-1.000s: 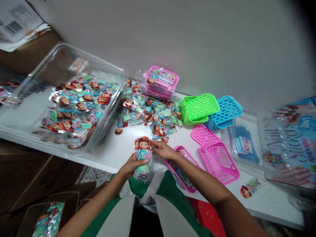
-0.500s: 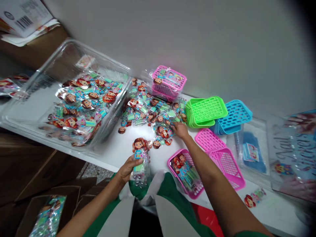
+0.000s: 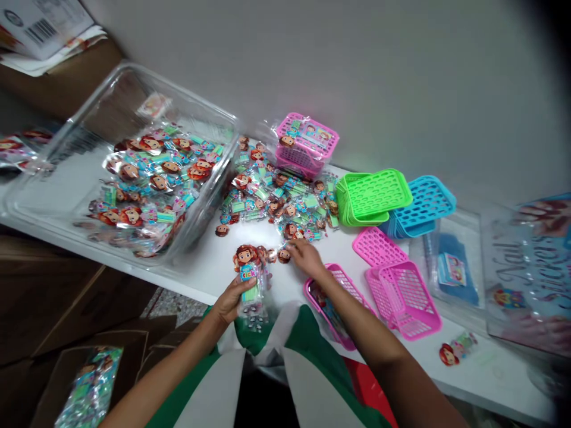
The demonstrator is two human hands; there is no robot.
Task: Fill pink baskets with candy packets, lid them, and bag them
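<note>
In my left hand (image 3: 232, 298) is a small stack of clear plastic packets (image 3: 250, 288), each with a cartoon-girl card and pale green strips, held upright near the table's front edge. My right hand (image 3: 307, 258) is closed, its fingertips pinching a similar packet (image 3: 284, 255) just right of the stack. Behind it lies a loose pile of such packets (image 3: 289, 199) on the white table (image 3: 196, 267). Below my right forearm, which partly covers it, stands a pink basket (image 3: 341, 276) with packets inside.
A clear plastic tub (image 3: 134, 68) of packets stands at left. Stacked green baskets (image 3: 377, 193), blue baskets (image 3: 423, 205) and a wrapped pink basket (image 3: 307, 139) line the back. Another pink basket (image 3: 405, 297), a loose packet (image 3: 457, 349) and a "Nail Stickers" box (image 3: 526, 279) are at right.
My right hand has moved from the pile toward the front left, nearer the stack, and its forearm now covers more of the filled basket. My left hand keeps holding the stack.
</note>
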